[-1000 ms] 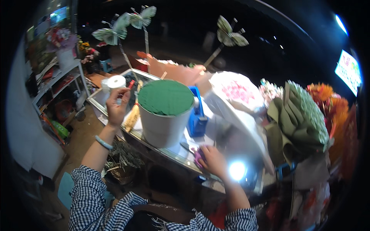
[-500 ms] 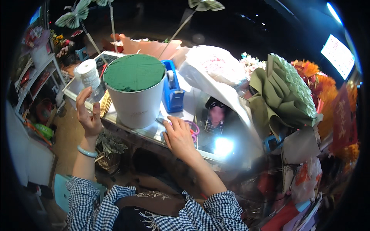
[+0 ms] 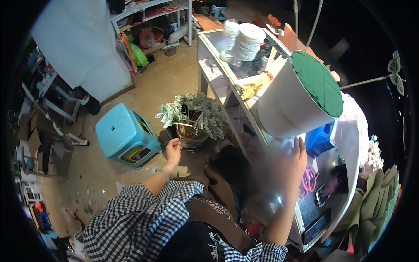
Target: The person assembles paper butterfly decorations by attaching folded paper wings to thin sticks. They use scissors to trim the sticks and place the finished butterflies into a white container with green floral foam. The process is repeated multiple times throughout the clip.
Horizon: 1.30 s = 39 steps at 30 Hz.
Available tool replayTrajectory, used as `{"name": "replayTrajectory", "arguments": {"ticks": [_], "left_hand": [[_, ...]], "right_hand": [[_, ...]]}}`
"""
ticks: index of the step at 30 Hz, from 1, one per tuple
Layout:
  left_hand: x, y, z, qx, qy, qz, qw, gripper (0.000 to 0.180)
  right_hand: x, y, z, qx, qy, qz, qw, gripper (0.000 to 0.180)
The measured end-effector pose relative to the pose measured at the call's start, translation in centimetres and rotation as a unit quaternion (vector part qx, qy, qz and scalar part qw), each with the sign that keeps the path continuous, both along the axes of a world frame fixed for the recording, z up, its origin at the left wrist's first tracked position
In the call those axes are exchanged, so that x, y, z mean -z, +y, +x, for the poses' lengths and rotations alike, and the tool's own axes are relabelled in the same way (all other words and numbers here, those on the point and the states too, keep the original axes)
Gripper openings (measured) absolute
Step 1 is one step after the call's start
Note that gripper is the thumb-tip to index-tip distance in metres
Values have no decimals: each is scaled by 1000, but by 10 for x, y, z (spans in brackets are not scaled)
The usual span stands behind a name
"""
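Observation:
My left hand (image 3: 173, 151) reaches out low beside a container (image 3: 188, 140) of pale green, folded butterfly-like pieces on sticks (image 3: 192, 111). Its fingers are loosely curved, and nothing shows in them. On the glass-topped counter, my right hand (image 3: 297, 159) lies with fingers stretched out by the foot of a white bucket (image 3: 281, 102). Green floral foam (image 3: 317, 83) fills the bucket's top, with thin sticks standing at it; one carries a butterfly (image 3: 395, 74). Purple-handled scissors (image 3: 308, 181) lie just right of the right hand, next to a blue tape dispenser (image 3: 321, 139).
A blue plastic stool (image 3: 118, 126) stands on the floor to the left. Spools of cord (image 3: 251, 37) and a bundle of wooden sticks (image 3: 266, 76) sit at the counter's far end. Phones (image 3: 317, 226) lie at the near end, beside olive wrapping paper (image 3: 369, 209).
My view has swung left and down toward the floor. My left hand has moved from beside the bucket down toward the container of butterfly pieces. My right hand stays on the counter.

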<state>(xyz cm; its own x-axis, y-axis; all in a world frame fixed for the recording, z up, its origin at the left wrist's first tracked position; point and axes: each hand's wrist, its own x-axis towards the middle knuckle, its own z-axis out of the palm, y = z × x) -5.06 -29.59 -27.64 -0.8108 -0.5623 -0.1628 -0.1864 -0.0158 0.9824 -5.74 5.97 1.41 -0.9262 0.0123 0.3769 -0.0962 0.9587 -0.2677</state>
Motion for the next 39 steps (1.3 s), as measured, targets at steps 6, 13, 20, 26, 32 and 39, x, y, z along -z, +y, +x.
{"name": "replayTrajectory", "arguments": {"ticks": [6,13,20,26,32,39], "left_hand": [[73,-2,-38,-29,-61,-2,998,10],[92,4,-134,49,-34,-369,927,18],[152,-52,-230,382,-192,-413,804,25],[194,-56,-256,633,-73,-613,467,34],[173,-40,-261,576,-299,-309,695,61],[172,-39,-252,448,-198,-91,867,28]], "right_hand": [[13,-5,1,26,7,-18,999,53],[16,-6,0,-5,39,51,998,58],[5,3,0,-31,19,11,999,55],[-1,2,0,-31,8,17,999,56],[0,2,0,-21,4,25,999,55],[2,2,-1,-23,-4,42,999,52]]}}
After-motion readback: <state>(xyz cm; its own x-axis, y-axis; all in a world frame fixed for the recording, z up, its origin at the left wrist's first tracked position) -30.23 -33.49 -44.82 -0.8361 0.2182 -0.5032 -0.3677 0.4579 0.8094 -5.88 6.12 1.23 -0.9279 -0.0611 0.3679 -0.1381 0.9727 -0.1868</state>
